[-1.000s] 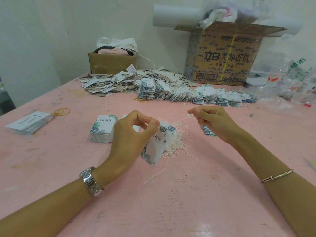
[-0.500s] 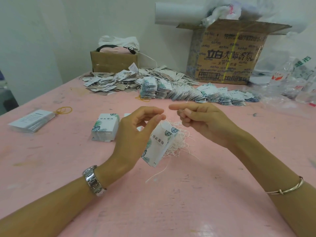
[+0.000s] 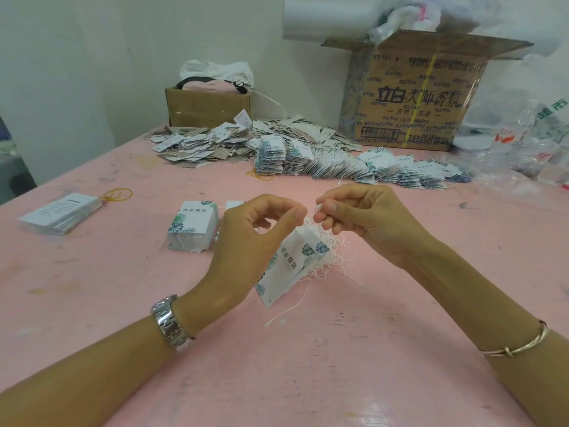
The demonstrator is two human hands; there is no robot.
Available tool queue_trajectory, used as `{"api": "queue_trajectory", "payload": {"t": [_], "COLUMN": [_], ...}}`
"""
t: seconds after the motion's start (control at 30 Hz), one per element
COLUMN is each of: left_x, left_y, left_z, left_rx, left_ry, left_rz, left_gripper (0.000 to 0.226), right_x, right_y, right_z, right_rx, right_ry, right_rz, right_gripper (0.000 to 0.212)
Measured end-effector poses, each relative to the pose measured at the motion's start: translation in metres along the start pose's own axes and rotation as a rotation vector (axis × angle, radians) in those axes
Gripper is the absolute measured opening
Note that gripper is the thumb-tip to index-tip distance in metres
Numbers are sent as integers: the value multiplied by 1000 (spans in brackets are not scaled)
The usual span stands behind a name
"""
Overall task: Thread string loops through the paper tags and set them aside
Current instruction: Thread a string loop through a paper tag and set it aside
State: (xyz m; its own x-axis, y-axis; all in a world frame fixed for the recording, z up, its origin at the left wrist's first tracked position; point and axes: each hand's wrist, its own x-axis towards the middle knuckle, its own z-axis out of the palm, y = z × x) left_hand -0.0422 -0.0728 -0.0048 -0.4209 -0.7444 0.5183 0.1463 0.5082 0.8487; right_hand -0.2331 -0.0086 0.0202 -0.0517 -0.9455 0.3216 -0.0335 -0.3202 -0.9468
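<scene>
Above the middle of the pink desk (image 3: 308, 365), the left hand (image 3: 246, 241) curls round the top of a small sheaf of paper tags (image 3: 289, 266), which hangs tilted from its thumb and fingers. The right hand (image 3: 363, 217), fingers bent in, pinches a white string (image 3: 319, 207) just beside the sheaf's top edge, with a tangle of loose strings (image 3: 334, 257) right behind the tags. A neat stack of tags (image 3: 192, 226) sits on the desk left of the hands, and a long row of strung tags (image 3: 354, 167) lies farther back.

Head camera looks forward-down, near the table (image 3: 92, 288).
</scene>
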Motion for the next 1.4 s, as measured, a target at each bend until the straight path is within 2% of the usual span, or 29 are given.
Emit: {"api": "queue_trajectory", "payload": {"t": [0.13, 0.63, 1.27, 1.4], "left_x": [0, -2, -4, -3], "left_y": [-2, -6, -6, -7], "left_z": [0, 0, 0, 0], "left_rx": [37, 137, 146, 132], "left_ry": [-24, -36, -19, -57], "left_rz": [14, 63, 52, 55], "left_gripper": [1, 8, 9, 7], "right_x": [-1, -5, -6, -6], "right_y": [0, -6, -5, -5], "right_z": [3, 10, 15, 15], "right_rx": [-17, -199, -266, -264], "right_ry": [-9, -12, 4, 7], "right_rz": [-32, -76, -93, -89], "right_gripper": [13, 8, 15, 11]}}
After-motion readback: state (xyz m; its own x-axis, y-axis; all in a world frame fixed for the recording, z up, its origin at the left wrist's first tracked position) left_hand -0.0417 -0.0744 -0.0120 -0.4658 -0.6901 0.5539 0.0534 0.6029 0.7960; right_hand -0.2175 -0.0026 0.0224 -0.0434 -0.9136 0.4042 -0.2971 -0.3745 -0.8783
